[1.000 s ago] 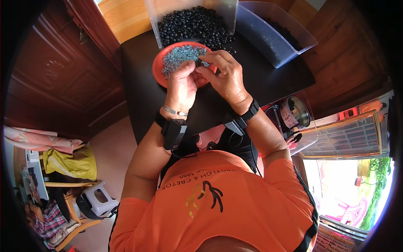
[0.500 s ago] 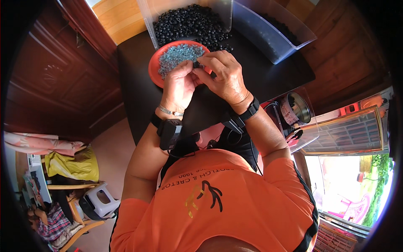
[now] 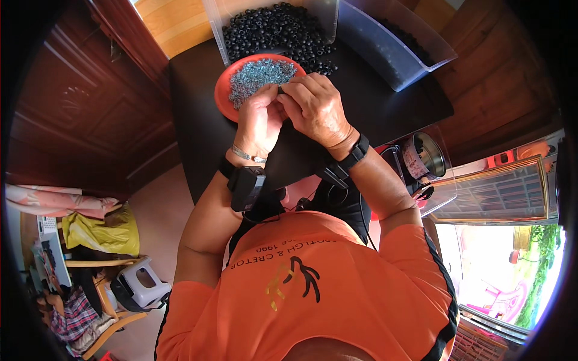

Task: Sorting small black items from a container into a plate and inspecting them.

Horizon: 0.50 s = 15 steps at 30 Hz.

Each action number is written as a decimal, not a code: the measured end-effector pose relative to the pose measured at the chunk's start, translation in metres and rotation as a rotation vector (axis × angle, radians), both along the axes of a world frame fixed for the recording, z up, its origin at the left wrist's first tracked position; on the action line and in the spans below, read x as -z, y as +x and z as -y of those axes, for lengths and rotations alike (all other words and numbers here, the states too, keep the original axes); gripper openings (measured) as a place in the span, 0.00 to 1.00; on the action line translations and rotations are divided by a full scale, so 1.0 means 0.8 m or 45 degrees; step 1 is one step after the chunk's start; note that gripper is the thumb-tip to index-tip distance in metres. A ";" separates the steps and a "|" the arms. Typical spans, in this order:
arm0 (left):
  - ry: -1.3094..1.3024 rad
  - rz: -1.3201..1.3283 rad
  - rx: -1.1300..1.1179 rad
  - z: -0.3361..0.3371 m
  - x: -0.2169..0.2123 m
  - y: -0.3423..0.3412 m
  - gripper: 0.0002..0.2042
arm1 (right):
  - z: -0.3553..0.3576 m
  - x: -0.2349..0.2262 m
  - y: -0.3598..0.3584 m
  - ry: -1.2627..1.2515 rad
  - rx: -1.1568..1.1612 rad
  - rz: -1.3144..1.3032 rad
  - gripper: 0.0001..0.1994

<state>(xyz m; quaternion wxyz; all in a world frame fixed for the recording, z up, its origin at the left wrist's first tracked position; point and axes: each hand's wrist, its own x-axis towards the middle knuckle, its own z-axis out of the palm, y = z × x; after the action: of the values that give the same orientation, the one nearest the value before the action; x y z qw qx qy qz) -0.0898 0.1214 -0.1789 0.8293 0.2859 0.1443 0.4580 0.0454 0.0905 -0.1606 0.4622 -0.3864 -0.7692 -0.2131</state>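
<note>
My left hand and my right hand meet over the near right edge of an orange-red plate. Thumbs and fingertips of both are pinched together around a small black part, mostly hidden by the fingers. On the plate lies a heap of tiny shiny silvery-blue metal pieces, too small to make out singly. Just behind it spreads a pile of small black ring-like parts, spilling out of a clear plastic bin lying open toward me.
A second clear bin with black parts stands at the right on the dark table. Below the table's right edge is a clear box with a round tin. A wooden cabinet rises at the left.
My hands have drawn slightly closer together, and the fingers now cover more of the small black part. The bins, plate and piles stay put; the view has shifted slightly.
</note>
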 end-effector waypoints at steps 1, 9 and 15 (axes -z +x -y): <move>-0.022 -0.014 -0.028 -0.003 0.005 0.000 0.09 | -0.001 0.000 -0.001 -0.035 0.002 0.030 0.09; 0.168 -0.205 -0.017 0.005 -0.009 -0.007 0.13 | -0.011 -0.062 0.038 -0.022 0.166 0.039 0.07; -0.027 -0.270 -0.203 -0.005 -0.007 -0.016 0.13 | -0.053 -0.142 0.157 0.225 0.802 0.091 0.09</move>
<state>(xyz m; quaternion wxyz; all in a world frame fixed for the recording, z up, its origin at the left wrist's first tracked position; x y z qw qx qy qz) -0.1029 0.1257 -0.1733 0.7733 0.3114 0.2582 0.4882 0.1709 0.1327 -0.0471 0.3779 -0.5560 -0.6060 -0.4252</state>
